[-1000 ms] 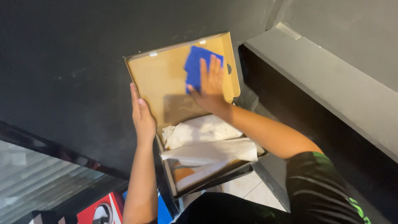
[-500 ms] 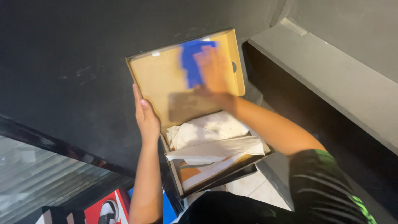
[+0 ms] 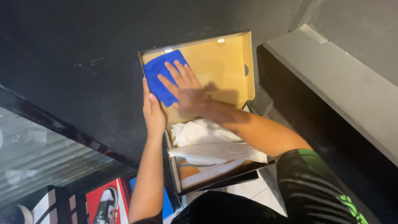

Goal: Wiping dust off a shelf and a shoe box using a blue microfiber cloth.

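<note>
The work in hand is the wiping of the inner face of a shoebox lid (image 3: 215,70); the lid stands hinged open and nearly upright, with its tan cardboard interior facing the camera.

The right hand (image 3: 184,89) lies flat against the lid, fingers spread and extended; its grip is open, and it presses rather than clasps a folded blue cloth (image 3: 159,76) against the upper left area of the lid interior. The left hand (image 3: 152,113) closes its grip on the left edge of the lid, thumb on the inner face, and steadies it.

The shoebox base (image 3: 207,182) sits below the lid, dark on the outside; crumpled white wrapping paper (image 3: 211,143) fills most of it, and a strip of orange and white, probably part of a shoe, shows underneath; the view does not settle this.

Progress, as a judgement: the cloth is at the upper left corner; the tan surface shows no clear boundary between wiped and unwiped areas, so the portion done cannot be told; the right half of the lid and the base contents appear untouched by the cloth at this moment.

Nearby items: a red and white shoebox (image 3: 103,203) lies at lower left on the floor; a grey ledge (image 3: 340,83) runs along the right.
</note>
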